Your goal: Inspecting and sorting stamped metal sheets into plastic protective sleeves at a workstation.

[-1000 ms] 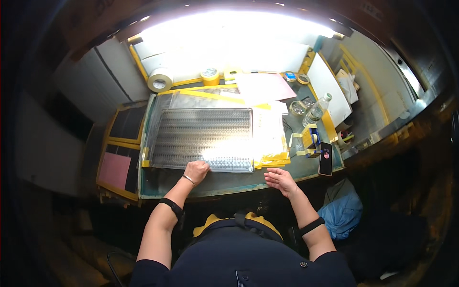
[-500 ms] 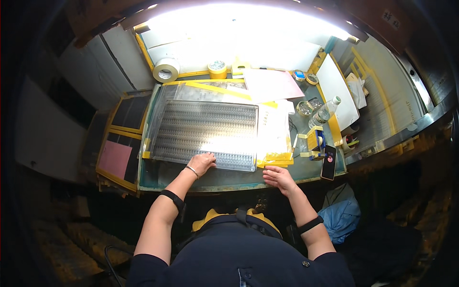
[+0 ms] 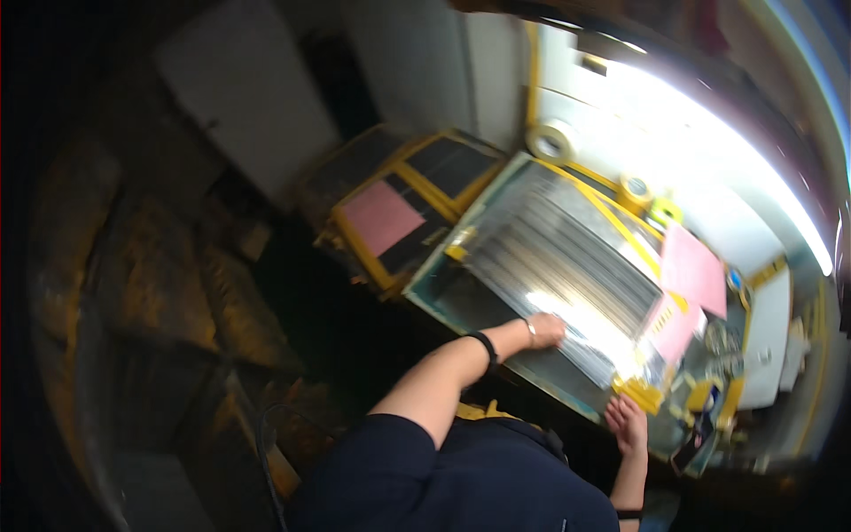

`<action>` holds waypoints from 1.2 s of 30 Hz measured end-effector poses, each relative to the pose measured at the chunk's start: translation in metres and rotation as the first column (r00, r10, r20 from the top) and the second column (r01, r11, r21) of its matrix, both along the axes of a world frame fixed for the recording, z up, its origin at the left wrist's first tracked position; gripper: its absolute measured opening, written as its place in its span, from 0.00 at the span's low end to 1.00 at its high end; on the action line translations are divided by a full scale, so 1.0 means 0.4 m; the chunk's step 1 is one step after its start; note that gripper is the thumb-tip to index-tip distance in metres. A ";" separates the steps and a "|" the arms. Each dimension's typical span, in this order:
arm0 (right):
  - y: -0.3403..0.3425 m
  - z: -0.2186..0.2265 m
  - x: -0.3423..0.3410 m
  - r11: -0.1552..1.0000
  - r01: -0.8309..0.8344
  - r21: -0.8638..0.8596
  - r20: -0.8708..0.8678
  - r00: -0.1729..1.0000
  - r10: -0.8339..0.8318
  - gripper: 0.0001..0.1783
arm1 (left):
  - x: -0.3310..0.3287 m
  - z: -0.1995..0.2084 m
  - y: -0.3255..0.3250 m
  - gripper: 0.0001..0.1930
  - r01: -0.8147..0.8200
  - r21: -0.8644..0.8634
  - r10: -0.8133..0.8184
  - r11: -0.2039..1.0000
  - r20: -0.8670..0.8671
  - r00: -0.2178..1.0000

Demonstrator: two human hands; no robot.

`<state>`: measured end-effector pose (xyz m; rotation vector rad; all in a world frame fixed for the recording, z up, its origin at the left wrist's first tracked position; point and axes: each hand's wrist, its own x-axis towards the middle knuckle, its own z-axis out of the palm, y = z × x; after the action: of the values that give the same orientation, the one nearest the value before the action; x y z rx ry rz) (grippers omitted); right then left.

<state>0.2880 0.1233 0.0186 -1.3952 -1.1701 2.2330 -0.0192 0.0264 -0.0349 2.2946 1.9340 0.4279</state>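
Left grip (image 3: 547, 330): fingers curled in at the near edge of the ribbed panel; whether they pinch anything cannot be told.
Right grip (image 3: 627, 424): loosely open, fingers slightly bent, holding nothing that shows; just beside the yellow tape (image 3: 640, 394), contact unclear.
Ribbed panel (image 3: 572, 266): flat on the table (image 3: 563, 377), ridges running lengthwise, glare across its near right part.
Right of panel: a pink sheet (image 3: 675, 330), with a larger pink sheet (image 3: 694, 269) farther back.
Back edge: a white tape roll (image 3: 551, 142) and a yellow tape roll (image 3: 635, 193).
Far left: yellow-edged dark boards (image 3: 452, 167), another pink piece (image 3: 383, 219) on them.
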 end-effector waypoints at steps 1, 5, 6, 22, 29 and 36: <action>-0.007 -0.011 -0.009 1.000 -0.009 -0.013 0.022 1.000 0.010 0.19 | -0.013 -0.011 -0.016 0.07 0.012 0.027 -0.011 1.000 -0.037 0.999; 0.000 -0.014 -0.027 0.994 -0.105 -0.040 0.027 0.994 0.107 0.19 | 0.006 0.012 -0.067 0.05 -0.064 0.063 0.068 0.996 -0.056 0.996; 0.006 -0.010 -0.034 0.994 -0.095 -0.051 0.032 0.995 0.097 0.19 | 0.009 0.009 -0.062 0.05 -0.082 0.076 0.086 0.994 -0.058 0.995; -0.003 0.097 -0.155 0.146 0.084 0.986 -0.095 0.993 0.067 0.46 | -0.068 0.426 -0.213 0.09 0.035 0.617 -0.115 0.786 0.090 0.989; 0.035 0.134 -0.212 -0.076 -0.284 0.956 0.290 0.871 0.395 0.15 | -0.067 0.473 -0.299 0.08 0.099 0.507 -0.178 0.856 0.109 0.978; -0.029 0.089 -0.152 0.049 -0.349 0.936 0.309 0.880 0.362 0.13 | 0.078 0.909 -0.489 0.12 -0.260 0.607 -0.044 0.751 0.439 0.897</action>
<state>0.2270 0.1116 0.0542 -0.4476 -2.5042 0.9178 0.0118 -0.1691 0.3287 2.1162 1.8681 1.7202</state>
